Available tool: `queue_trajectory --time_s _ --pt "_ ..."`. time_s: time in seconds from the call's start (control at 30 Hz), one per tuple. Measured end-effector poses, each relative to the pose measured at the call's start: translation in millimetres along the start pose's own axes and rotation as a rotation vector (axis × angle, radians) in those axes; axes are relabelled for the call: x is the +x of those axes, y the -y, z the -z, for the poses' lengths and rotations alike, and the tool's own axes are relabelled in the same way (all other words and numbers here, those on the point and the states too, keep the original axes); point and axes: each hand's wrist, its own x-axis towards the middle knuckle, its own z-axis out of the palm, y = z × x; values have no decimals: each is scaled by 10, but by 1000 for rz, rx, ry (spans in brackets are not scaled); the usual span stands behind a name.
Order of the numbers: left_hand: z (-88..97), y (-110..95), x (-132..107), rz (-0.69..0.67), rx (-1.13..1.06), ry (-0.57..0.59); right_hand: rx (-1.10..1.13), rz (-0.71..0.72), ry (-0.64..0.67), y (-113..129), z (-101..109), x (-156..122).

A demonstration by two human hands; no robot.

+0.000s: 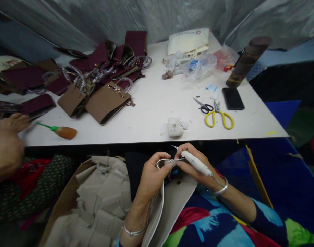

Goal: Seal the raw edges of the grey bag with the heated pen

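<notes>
A light grey handbag piece (172, 206) rests on my lap, its pale edge curled up at the top. My left hand (153, 175) is closed on that edge, thumb and fingers pinching it near a small loop. Close beside it, my right hand (195, 161) touches the same edge with its fingertips. Across the right palm lies a white-wrapped tool (198, 164) with a thin pointed tip; its exact kind does not show. A whitish lump (175, 127) sits on the table just beyond my hands.
On the table (152, 113) are yellow-handled scissors (218, 118), black snips (205, 108), a phone (233, 98), a bottle (246, 61) and brown handbags (108, 101). A carton of grey pieces (105, 192) stands left. A co-worker's hand (13, 125) is near an orange glue bottle (65, 132).
</notes>
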Motion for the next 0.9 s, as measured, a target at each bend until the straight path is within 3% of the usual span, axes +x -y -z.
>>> queue_trajectory --time_s 0.47,0.73,0.9 --pt "-30 -1 23 -18 71 80 11 20 52 -32 1 61" --pt "-31 23 135 -10 -51 180 -201 30 173 -11 105 89" --pt "-64 62 138 -5 -60 198 -348 117 133 3 134 50"
